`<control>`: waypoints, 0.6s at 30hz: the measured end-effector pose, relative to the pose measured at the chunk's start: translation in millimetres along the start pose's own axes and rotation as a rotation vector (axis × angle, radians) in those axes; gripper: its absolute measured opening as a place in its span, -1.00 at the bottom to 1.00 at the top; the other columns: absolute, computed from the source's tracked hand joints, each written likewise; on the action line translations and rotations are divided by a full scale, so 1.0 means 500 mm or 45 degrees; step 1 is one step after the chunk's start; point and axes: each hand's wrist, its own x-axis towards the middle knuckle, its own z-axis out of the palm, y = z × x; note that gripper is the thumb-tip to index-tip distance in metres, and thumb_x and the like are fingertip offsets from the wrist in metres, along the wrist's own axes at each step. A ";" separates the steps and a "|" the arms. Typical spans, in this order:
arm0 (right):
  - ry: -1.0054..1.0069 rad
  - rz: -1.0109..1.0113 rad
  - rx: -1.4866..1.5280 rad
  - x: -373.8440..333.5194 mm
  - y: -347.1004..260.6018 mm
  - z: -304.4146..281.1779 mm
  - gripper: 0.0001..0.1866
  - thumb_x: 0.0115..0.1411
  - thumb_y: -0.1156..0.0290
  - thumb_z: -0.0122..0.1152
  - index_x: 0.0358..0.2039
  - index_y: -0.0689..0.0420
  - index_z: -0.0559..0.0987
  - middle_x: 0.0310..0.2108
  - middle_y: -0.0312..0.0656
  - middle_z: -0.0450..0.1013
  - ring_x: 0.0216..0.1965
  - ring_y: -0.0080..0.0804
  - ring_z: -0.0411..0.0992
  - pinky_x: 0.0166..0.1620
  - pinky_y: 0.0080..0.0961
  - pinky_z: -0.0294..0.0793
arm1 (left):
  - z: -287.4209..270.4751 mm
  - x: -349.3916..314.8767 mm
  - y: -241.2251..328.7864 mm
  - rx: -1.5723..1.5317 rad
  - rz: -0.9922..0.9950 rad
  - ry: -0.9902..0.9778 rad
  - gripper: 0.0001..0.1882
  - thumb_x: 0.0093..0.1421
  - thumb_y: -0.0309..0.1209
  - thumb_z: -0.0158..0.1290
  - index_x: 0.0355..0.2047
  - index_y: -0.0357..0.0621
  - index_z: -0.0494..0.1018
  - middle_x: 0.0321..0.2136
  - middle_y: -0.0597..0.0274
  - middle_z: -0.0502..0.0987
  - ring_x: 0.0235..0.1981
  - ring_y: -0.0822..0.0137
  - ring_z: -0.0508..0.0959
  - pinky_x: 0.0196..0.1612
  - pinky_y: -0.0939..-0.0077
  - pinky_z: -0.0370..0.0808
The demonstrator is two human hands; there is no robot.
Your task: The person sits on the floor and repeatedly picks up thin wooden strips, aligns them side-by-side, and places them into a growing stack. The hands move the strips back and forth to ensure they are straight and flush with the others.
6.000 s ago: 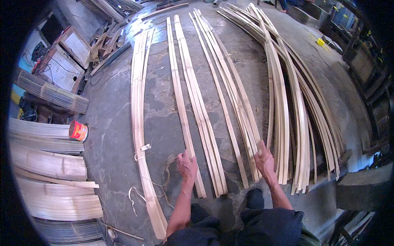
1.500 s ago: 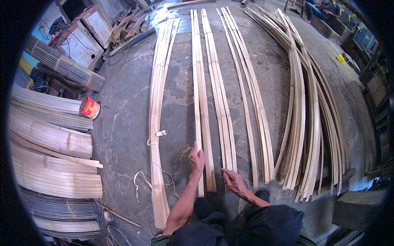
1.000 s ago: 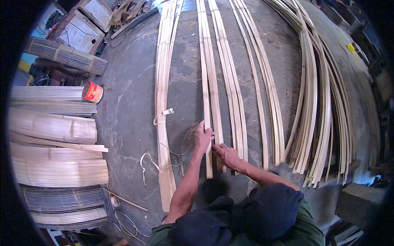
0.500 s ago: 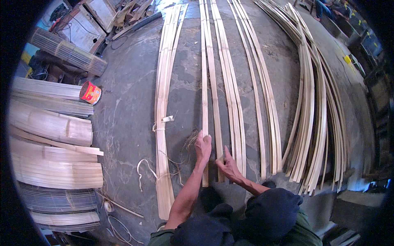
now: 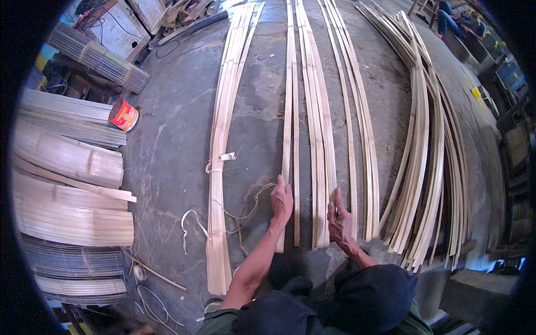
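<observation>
Long pale bamboo strips lie lengthwise on the floor before me, in loose groups. My left hand (image 5: 282, 202) is closed around the near part of a bamboo strip (image 5: 287, 123), with a narrower strip (image 5: 296, 218) just to its right. My right hand (image 5: 340, 220) has its fingers stretched forward, close together, along the right edge of the middle group of strips (image 5: 318, 167). Whether its thumb presses on that group I cannot tell. Left of my left hand lies a strip bundle (image 5: 216, 190) tied with a pale band, and thin, curling fibres trail between them.
Two more groups of strips (image 5: 365, 167) and a large crossing pile (image 5: 419, 184) lie to the right. On the left are stacked slatted bamboo panels (image 5: 72, 206), a rolled slatted mat (image 5: 97, 58) and a red tub (image 5: 123, 115). A person (image 5: 460, 25) sits far right.
My right hand has moved right, from the strip beside my left hand to the right edge of the middle group. My left hand has shifted slightly right, still around its strip.
</observation>
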 end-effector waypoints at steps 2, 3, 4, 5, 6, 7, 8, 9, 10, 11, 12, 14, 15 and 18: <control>0.069 -0.048 -0.023 -0.001 0.001 -0.006 -0.40 0.37 0.35 -0.02 0.38 0.00 0.12 -0.49 0.16 0.44 -0.48 -0.22 0.50 -0.36 -0.35 0.46 | 0.001 0.010 0.008 0.041 -0.013 -0.021 -0.43 0.25 -0.40 0.00 0.20 -0.50 0.21 -0.17 -0.43 0.48 -0.13 -0.25 0.51 -0.04 0.09 0.43; 0.097 -0.062 -0.024 -0.004 0.011 -0.007 -0.41 0.36 0.34 -0.01 0.38 0.00 0.13 -0.46 0.20 0.45 -0.45 -0.23 0.53 -0.35 -0.35 0.46 | 0.002 0.011 0.013 0.055 -0.021 -0.024 -0.43 0.25 -0.40 0.00 0.20 -0.50 0.21 -0.13 -0.43 0.46 -0.09 -0.26 0.48 -0.01 0.09 0.41; 0.109 -0.052 0.000 -0.003 0.015 -0.011 -0.41 0.36 0.34 -0.01 0.37 0.00 0.14 -0.45 0.23 0.45 -0.42 -0.24 0.54 -0.36 -0.35 0.46 | 0.002 0.015 0.024 0.065 -0.023 -0.028 -0.43 0.25 -0.40 0.00 0.20 -0.50 0.21 -0.08 -0.44 0.43 -0.05 -0.27 0.46 0.03 0.08 0.39; 0.117 -0.043 0.023 -0.001 0.021 -0.014 -0.41 0.36 0.34 0.00 0.37 -0.01 0.15 -0.43 0.26 0.45 -0.40 -0.26 0.56 -0.36 -0.35 0.46 | 0.002 0.017 0.035 0.053 -0.066 -0.058 -0.43 0.24 -0.40 0.00 0.20 -0.50 0.21 -0.06 -0.43 0.42 -0.03 -0.26 0.44 0.05 0.08 0.38; 0.103 -0.009 0.073 0.001 0.027 -0.017 -0.42 0.36 0.33 0.01 0.36 -0.01 0.16 -0.43 0.28 0.45 -0.38 -0.28 0.57 -0.36 -0.35 0.46 | 0.003 0.018 0.047 0.039 -0.110 -0.089 -0.43 0.24 -0.40 0.00 0.19 -0.51 0.22 -0.04 -0.42 0.40 -0.01 -0.26 0.43 0.07 0.07 0.36; 0.088 0.026 0.122 0.002 0.033 -0.019 -0.43 0.35 0.33 0.01 0.36 -0.01 0.18 -0.42 0.30 0.45 -0.35 -0.30 0.58 -0.36 -0.34 0.46 | 0.004 0.020 0.058 0.026 -0.153 -0.120 -0.44 0.24 -0.41 0.00 0.19 -0.51 0.22 -0.02 -0.42 0.39 0.01 -0.25 0.41 0.09 0.07 0.34; 0.045 0.088 0.072 0.005 0.021 -0.023 -0.44 0.37 0.32 0.00 0.36 -0.02 0.18 -0.46 0.13 0.40 -0.41 -0.38 0.45 -0.38 -0.41 0.41 | 0.012 0.025 0.055 0.046 -0.151 -0.101 -0.44 0.24 -0.40 -0.01 0.19 -0.51 0.23 -0.03 -0.41 0.39 0.01 -0.24 0.41 0.09 0.07 0.34; 0.001 0.150 0.021 0.006 0.007 -0.026 -0.45 0.38 0.30 -0.01 0.36 -0.02 0.19 -0.51 -0.04 0.35 -0.46 -0.46 0.33 -0.41 -0.48 0.36 | 0.019 0.028 0.051 0.065 -0.149 -0.082 -0.44 0.24 -0.40 -0.01 0.18 -0.50 0.23 -0.04 -0.39 0.39 0.01 -0.23 0.41 0.09 0.08 0.35; -0.041 0.217 -0.034 0.005 -0.002 -0.031 -0.46 0.39 0.29 -0.02 0.36 -0.03 0.19 -0.55 -0.21 0.30 -0.52 -0.54 0.20 -0.43 -0.55 0.32 | 0.029 0.029 0.049 0.080 -0.150 -0.067 -0.44 0.23 -0.40 -0.01 0.18 -0.50 0.23 -0.05 -0.38 0.40 0.00 -0.22 0.42 0.09 0.08 0.35; 0.059 0.096 0.070 0.003 0.009 -0.017 -0.46 0.39 0.28 -0.01 0.35 -0.03 0.20 -0.58 -0.21 0.29 -0.52 -0.54 0.21 -0.44 -0.52 0.33 | 0.038 0.030 0.046 0.078 -0.130 -0.040 -0.45 0.24 -0.40 -0.02 0.19 -0.49 0.23 -0.06 -0.37 0.40 -0.01 -0.21 0.42 0.09 0.07 0.34; 0.013 0.145 0.053 0.001 0.010 -0.019 -0.45 0.38 0.29 -0.01 0.36 -0.03 0.20 -0.56 -0.18 0.31 -0.51 -0.55 0.22 -0.42 -0.52 0.34 | 0.044 0.031 0.042 0.105 -0.114 -0.024 -0.45 0.24 -0.41 -0.02 0.19 -0.48 0.23 -0.07 -0.36 0.40 -0.02 -0.21 0.42 0.09 0.07 0.34; -0.075 0.251 0.017 -0.003 -0.009 -0.033 -0.45 0.38 0.30 -0.01 0.36 -0.03 0.20 -0.52 -0.13 0.34 -0.48 -0.55 0.24 -0.40 -0.53 0.36 | 0.055 0.032 0.037 0.158 -0.084 -0.001 -0.45 0.23 -0.41 -0.04 0.19 -0.48 0.23 -0.09 -0.36 0.40 -0.04 -0.21 0.43 0.08 0.06 0.34; -0.006 0.123 0.040 -0.002 0.026 -0.013 -0.45 0.37 0.31 0.01 0.36 -0.04 0.20 -0.51 -0.05 0.39 -0.47 -0.53 0.30 -0.38 -0.51 0.38 | 0.057 0.032 0.033 0.167 -0.071 0.012 -0.45 0.23 -0.41 -0.06 0.19 -0.49 0.22 -0.08 -0.36 0.40 -0.03 -0.22 0.42 0.09 0.05 0.34; -0.110 0.265 -0.057 -0.011 0.023 -0.001 -0.43 0.35 0.35 0.05 0.35 -0.06 0.20 -0.44 0.10 0.50 -0.42 -0.43 0.47 -0.33 -0.45 0.45 | 0.040 0.031 0.046 0.189 -0.072 0.004 -0.44 0.23 -0.42 -0.10 0.20 -0.51 0.20 -0.07 -0.37 0.40 -0.01 -0.22 0.40 0.09 0.04 0.32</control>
